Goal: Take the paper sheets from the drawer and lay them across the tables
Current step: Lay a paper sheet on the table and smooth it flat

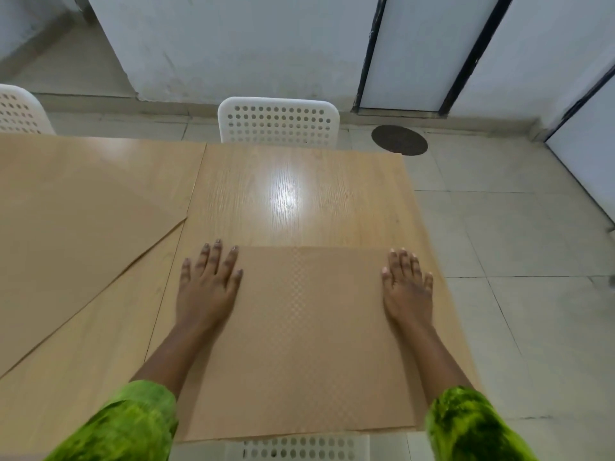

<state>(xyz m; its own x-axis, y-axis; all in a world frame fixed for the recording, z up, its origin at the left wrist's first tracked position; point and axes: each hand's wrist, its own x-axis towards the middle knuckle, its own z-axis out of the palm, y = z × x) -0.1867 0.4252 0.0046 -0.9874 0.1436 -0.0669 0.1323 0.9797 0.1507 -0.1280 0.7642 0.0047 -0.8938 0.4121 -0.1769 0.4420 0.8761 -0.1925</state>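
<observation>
Both hands flat on the brown paper sheet (309, 344), near side of the right table (299, 194)
So the left hand (208, 289) and right hand (407, 289) press its left and right edges, fingers straight and a bit spread. A second sheet (66, 247) lies skewed on the left table (109, 161).

The left sleeve (133, 424) and right sleeve (472, 427) are bright green with dark green patches and look soft. The left hand (208, 287) and right hand (407, 291) are bare.

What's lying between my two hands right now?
Only the brown paper sheet, flat on the table, spans from the left hand to the right hand; head view shows it.
</observation>
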